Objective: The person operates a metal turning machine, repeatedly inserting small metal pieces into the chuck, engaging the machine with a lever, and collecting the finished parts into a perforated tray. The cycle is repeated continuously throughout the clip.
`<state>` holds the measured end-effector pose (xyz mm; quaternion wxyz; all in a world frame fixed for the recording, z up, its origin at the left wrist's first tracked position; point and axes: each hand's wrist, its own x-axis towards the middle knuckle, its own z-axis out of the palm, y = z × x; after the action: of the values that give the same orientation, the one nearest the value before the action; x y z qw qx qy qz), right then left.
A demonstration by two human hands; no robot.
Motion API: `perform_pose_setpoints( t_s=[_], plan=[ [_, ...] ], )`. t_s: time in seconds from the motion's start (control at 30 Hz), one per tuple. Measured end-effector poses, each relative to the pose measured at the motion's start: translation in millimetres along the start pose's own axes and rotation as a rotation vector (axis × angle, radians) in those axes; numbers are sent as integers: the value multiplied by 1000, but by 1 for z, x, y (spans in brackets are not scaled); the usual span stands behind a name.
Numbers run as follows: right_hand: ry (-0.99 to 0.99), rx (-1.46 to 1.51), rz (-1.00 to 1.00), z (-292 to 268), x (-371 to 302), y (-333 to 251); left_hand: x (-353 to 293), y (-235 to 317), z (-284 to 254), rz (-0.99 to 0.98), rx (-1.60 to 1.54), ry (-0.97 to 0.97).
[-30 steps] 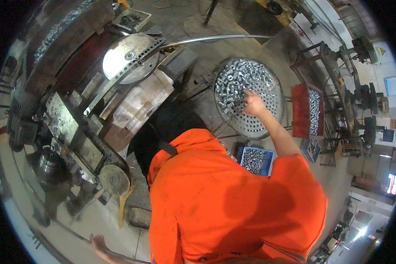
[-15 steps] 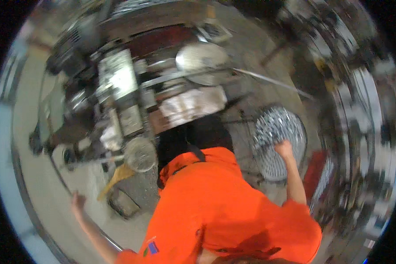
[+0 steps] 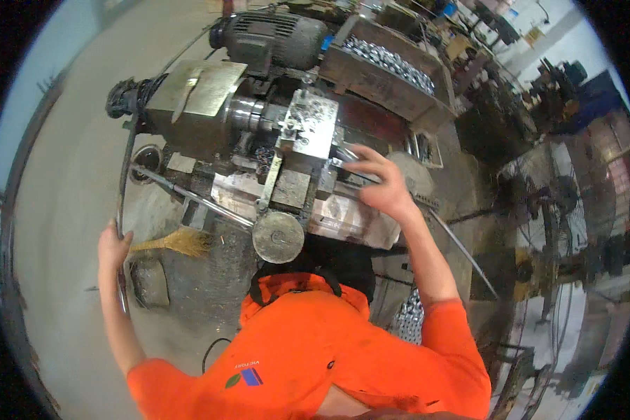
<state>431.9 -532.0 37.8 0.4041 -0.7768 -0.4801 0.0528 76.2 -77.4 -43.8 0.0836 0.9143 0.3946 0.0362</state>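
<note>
My left hand (image 3: 113, 243) is closed around a long dark lever bar (image 3: 122, 183) that curves up the left side of a grey lathe-like machine (image 3: 203, 105). My right hand (image 3: 379, 185) reaches across to the machine's metal tool block (image 3: 308, 129). Its fingers lie against the block's right side. Whether they pinch a small part is hidden. My orange shirt (image 3: 308, 357) fills the lower middle of the view. A round metal handwheel (image 3: 278, 236) sticks out toward my chest.
An electric motor (image 3: 273, 35) sits on top of the machine. Behind it is a trough of shiny metal parts (image 3: 388, 57). A straw broom (image 3: 176, 242) lies on the dirty floor at left. A perforated tray of parts (image 3: 411, 316) shows under my right arm. A wire-guarded fan (image 3: 560, 210) stands at right.
The view swung left from the round tray of metal parts to the machine. My right hand left that tray and now rests at the tool block. My left hand took hold of the lever bar.
</note>
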Motion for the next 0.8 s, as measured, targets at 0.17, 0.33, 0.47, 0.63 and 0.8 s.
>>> perform_pose_setpoints(
  t_s=[0.17,0.33,0.47,0.63,0.8],
  plan=[
    [-173,-397,-276,75,141,-20,-72,-19,-9,-115,25,-78],
    [-390,-576,15,103,178,-1,-96,-5,1,-299,-167,-18],
    [-302,-365,92,112,184,2,-89,-9,8,-295,-131,23],
    [-207,-231,160,120,193,-16,-80,-12,16,-288,-16,64],
    [-43,-275,-26,128,186,5,-62,-42,17,-230,218,85]
  ],
)
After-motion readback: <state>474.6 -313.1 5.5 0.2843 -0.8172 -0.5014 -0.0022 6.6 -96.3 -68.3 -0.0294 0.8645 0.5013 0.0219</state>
